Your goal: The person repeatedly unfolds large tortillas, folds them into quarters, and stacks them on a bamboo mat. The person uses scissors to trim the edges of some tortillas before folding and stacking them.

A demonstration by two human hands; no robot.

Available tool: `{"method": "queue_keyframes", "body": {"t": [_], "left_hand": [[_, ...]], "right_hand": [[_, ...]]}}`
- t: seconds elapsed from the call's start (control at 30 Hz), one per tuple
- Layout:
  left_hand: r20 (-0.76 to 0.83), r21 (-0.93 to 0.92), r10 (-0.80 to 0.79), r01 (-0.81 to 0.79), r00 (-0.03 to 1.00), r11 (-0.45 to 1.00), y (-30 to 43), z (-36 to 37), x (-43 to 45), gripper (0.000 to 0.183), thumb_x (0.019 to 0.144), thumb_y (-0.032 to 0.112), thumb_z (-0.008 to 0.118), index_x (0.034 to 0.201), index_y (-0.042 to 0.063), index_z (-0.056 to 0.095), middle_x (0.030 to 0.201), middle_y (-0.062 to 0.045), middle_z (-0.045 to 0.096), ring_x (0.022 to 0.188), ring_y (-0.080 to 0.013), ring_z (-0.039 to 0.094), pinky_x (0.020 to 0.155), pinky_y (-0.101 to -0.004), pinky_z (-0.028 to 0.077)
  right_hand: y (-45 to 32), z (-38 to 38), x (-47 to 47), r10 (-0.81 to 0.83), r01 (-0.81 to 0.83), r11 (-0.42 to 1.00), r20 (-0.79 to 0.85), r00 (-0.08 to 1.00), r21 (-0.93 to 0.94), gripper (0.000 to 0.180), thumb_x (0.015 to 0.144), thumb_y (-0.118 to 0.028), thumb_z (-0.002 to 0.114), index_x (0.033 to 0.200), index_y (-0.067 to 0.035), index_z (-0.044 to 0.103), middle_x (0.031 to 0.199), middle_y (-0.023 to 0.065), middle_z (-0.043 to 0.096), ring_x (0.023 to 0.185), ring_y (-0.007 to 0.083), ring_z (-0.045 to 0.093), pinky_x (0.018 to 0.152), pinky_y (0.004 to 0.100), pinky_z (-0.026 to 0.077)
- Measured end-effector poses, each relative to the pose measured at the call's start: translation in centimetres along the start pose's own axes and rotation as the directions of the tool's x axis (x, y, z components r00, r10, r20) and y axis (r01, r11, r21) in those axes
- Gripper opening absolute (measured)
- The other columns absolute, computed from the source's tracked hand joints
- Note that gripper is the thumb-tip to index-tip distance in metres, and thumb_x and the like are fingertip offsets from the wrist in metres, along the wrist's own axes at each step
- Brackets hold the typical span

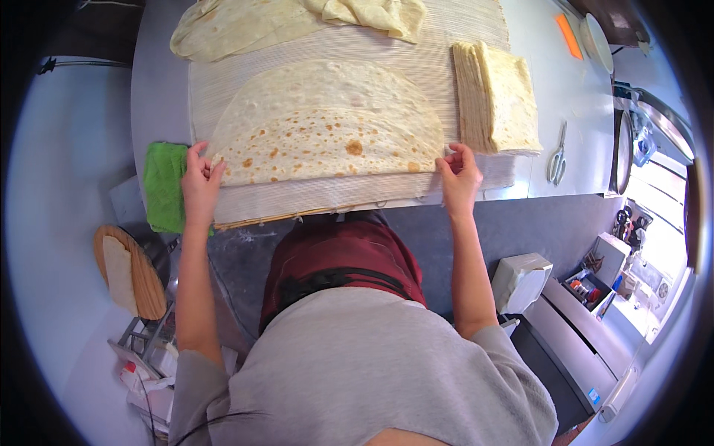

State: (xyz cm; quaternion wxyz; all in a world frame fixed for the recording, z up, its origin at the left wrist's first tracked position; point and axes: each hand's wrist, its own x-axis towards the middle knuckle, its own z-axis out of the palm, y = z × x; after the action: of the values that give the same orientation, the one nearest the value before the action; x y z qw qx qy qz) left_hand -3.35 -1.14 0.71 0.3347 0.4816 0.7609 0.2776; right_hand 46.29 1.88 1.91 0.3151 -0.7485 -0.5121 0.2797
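Observation:
A large, thin round flatbread (329, 128) lies on a slatted mat (279, 198), its near part folded over so that a brown-spotted face shows on top. My left hand (202, 177) pinches the left end of the fold between thumb and fingers. At the opposite end, my right hand (460, 175) grips the right corner of the same fold. Beyond it, more flatbread (262, 25) lies loosely heaped on the mat. A stack of folded flatbreads (499, 100) stands to the right of my right hand.
A green cloth (165, 187) hangs over the table's left edge beside my left hand. Scissors (557, 159) lie on the metal tabletop (585, 139) at right. Farther back are an orange strip (569, 36) and a pale bowl (597, 43). A round wooden board (148, 279) leans at lower left.

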Motion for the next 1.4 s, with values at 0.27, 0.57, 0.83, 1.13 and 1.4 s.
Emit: {"method": "queue_keyframes", "body": {"t": [0.27, 0.57, 0.83, 1.13, 1.4], "left_hand": [[-0.152, 0.468, 0.373, -0.265, 0.915, 0.843, 5.3, 2.6, -1.4, 0.064, 0.085, 0.008, 0.082, 0.143, 0.006, 0.056, 0.122, -0.011, 0.064, 0.111, -0.0272, 0.063, 0.098, -0.0428, 0.052], [0.348, 0.298, 0.589, -0.682, 0.729, 0.668, 14.6, 20.6, -4.4, 0.097, 0.094, 0.061, 0.067, 0.168, 0.009, 0.031, 0.176, -0.012, 0.026, 0.162, -0.0309, 0.025, 0.132, -0.0529, 0.020], [0.059, 0.009, 0.470, -0.472, 0.880, 0.882, 14.8, 17.4, -4.9, 0.070, 0.105, 0.050, 0.061, 0.154, 0.001, 0.050, 0.153, -0.015, 0.056, 0.143, -0.0279, 0.052, 0.121, -0.0450, 0.039], [0.091, -0.691, -0.105, 0.139, 0.990, 0.710, 8.0, 11.7, -4.4, 0.047, 0.098, 0.001, 0.071, 0.142, -0.005, 0.055, 0.115, -0.011, 0.073, 0.096, -0.0133, 0.070, 0.085, -0.0282, 0.056], [-0.142, -0.394, -0.108, 0.044, 0.984, 0.918, 5.9, 10.4, -5.9, 0.056, 0.089, -0.002, 0.079, 0.140, 0.003, 0.057, 0.101, -0.009, 0.070, 0.085, -0.0153, 0.070, 0.074, -0.0296, 0.059]], "right_hand": [[-0.1, -0.6, 0.4, 0.005, -0.008, 0.989, -0.022, 1.000, -0.148, 0.037, 0.078, 0.000, 0.083, 0.114, -0.001, 0.074, 0.097, 0.0097, 0.074, 0.081, 0.0170, 0.069, 0.074, 0.0329, 0.058], [-0.5, -3.1, 2.2, 0.411, -0.547, 0.734, 0.378, 0.830, 0.403, 0.053, 0.088, 0.003, 0.080, 0.137, 0.004, 0.062, 0.111, 0.0098, 0.072, 0.093, 0.0134, 0.069, 0.081, 0.0264, 0.056], [-11.5, 0.2, 0.8, 0.183, -0.431, 0.683, 0.433, 0.883, 0.589, 0.043, 0.091, 0.005, 0.075, 0.132, 0.002, 0.063, 0.107, 0.0072, 0.072, 0.095, 0.0141, 0.070, 0.085, 0.0275, 0.057], [-12.0, 12.0, -4.6, -0.509, 0.522, 0.853, 0.206, 0.836, -0.013, 0.049, 0.095, -0.017, 0.076, 0.140, -0.003, 0.063, 0.143, 0.0170, 0.063, 0.125, 0.0322, 0.063, 0.108, 0.0463, 0.048], [-7.3, 15.2, -3.8, -0.489, 0.631, 0.672, 0.407, 0.771, -0.388, 0.085, 0.104, -0.057, 0.052, 0.167, -0.004, 0.031, 0.178, 0.0118, 0.022, 0.166, 0.0329, 0.016, 0.132, 0.0572, 0.008]]}}
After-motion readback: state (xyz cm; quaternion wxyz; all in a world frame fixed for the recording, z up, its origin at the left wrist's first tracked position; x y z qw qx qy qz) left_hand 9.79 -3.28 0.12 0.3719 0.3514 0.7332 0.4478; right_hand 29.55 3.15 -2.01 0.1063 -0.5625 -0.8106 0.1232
